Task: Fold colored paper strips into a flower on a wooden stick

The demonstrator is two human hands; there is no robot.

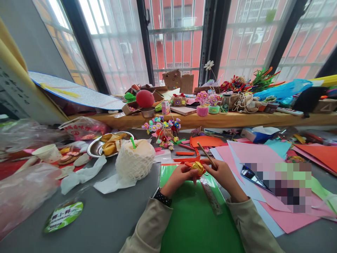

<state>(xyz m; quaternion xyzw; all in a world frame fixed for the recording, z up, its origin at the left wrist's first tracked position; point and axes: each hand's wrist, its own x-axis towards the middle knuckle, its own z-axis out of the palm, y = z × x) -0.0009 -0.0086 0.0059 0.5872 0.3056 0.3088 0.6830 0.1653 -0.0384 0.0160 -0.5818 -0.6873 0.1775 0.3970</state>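
My left hand (178, 180) is closed on a small folded paper flower (198, 168), yellow in the middle with orange-red petals around it. In my right hand (221, 175) is a thin wooden stick (206, 154), slanting up to the left; its lower end is hidden by the fingers and the flower. Both hands are close together above a green board (196, 219). A clear ruler (211, 198) lies on the board below my right hand. Orange paper strips (185, 153) lie just beyond the flower.
A coconut in white foam netting (135, 160) and a metal bowl with peels (92, 149) are at left. Coloured paper (292, 223) and a phone (255, 177) lie at right. Small craft flowers (163, 130) stand ahead, below the cluttered wooden sill (181, 121).
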